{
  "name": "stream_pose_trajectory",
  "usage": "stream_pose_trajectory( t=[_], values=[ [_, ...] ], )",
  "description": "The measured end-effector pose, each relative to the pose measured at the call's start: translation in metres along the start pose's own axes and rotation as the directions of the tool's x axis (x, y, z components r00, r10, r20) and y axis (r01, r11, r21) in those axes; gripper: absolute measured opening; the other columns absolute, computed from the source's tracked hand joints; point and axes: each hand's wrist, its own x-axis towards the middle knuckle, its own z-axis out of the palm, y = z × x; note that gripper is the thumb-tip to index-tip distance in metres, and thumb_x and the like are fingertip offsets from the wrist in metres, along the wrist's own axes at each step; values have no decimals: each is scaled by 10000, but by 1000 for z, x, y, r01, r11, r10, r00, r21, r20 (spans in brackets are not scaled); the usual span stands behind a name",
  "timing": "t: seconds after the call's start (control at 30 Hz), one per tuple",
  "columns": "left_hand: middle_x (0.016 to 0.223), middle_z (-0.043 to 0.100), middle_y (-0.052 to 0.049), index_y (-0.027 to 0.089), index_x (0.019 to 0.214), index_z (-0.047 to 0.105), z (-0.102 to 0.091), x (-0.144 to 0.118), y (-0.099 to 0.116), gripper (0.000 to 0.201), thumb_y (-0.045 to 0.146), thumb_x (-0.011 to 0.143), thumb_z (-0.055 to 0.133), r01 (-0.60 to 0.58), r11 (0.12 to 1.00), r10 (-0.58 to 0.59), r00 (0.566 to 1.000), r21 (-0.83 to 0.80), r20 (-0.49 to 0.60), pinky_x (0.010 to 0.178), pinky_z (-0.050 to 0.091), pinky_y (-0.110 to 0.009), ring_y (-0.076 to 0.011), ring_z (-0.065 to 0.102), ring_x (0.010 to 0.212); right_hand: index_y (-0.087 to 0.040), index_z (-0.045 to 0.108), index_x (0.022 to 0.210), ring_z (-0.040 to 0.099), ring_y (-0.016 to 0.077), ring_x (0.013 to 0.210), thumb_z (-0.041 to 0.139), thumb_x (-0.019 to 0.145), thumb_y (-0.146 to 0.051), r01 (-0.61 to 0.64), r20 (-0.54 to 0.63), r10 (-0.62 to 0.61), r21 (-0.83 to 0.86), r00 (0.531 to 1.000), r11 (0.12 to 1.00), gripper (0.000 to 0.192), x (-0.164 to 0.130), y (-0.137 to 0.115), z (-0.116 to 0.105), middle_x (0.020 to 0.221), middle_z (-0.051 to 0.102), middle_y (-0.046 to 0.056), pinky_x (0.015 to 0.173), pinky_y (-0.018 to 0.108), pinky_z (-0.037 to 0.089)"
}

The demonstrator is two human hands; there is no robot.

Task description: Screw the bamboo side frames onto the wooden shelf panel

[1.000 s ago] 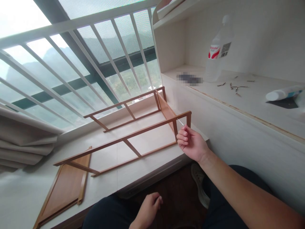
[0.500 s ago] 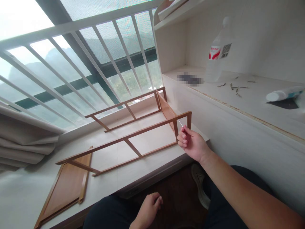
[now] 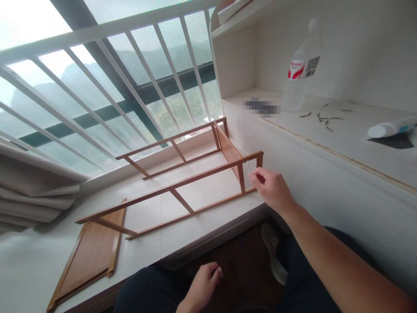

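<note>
My right hand is closed around a tool with a thin metal shaft; the fingers hide the rest, so its exact kind is unclear. The shaft points up at the near side of a wooden frame, close to where a crosspiece meets the rail. A small metal screw end shows there. This frame stands on the white ledge, joined by a wooden panel to a matching far side frame. Beside my knee, my left hand rests with curled fingers and nothing visible in it.
A loose wooden panel lies on the ledge at the left. On the white shelf are a plastic bottle, several screws, a white tube and a blurred-out dark item. A railing runs behind.
My right hand has turned over and shifted slightly right, so its back now faces up. The shaft has swung more upright and away from the rail joint. My left hand stays put.
</note>
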Motion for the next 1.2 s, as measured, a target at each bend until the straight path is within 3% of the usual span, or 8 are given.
stream_pose_trajectory(
  t=[0.1, 0.3, 0.9, 1.2],
  values=[
    [715, 637, -20, 183, 814, 666, 0, 1, -1, 321, 366, 964, 448, -1, 1000, 1, 1000, -5, -4, 677, 424, -278, -166, 579, 692, -219, 673, 778, 581, 178, 592, 561, 961, -384, 104, 2, -105, -202, 994, 974, 270, 0, 4, -1, 646, 657, 16, 627, 309, 387],
    [726, 636, -23, 183, 831, 669, 1, 2, -4, 342, 392, 972, 438, -2, 1000, 2, 1000, -16, -4, 679, 426, -276, -168, 577, 698, -218, 684, 793, 664, 200, 656, 564, 956, -315, 180, -21, -189, -224, 982, 958, 224, -2, 2, 0, 709, 716, 29, 679, 301, 437],
    [706, 627, -13, 185, 808, 662, 1, 1, 1, 337, 394, 964, 447, -8, 1000, 8, 1000, 3, 4, 652, 405, -266, -154, 551, 673, -233, 680, 781, 669, 202, 658, 582, 927, -341, 129, 20, -130, -318, 991, 939, 206, 1, 4, -7, 716, 731, 20, 653, 302, 420],
    [746, 657, -15, 195, 826, 650, -1, 3, 7, 345, 410, 976, 425, -9, 995, 2, 998, 102, 68, 667, 416, -276, -162, 564, 705, -235, 658, 795, 650, 206, 650, 558, 949, -360, 139, 8, -142, -254, 990, 957, 222, 2, 4, -8, 702, 711, 30, 650, 309, 433]
  ],
)
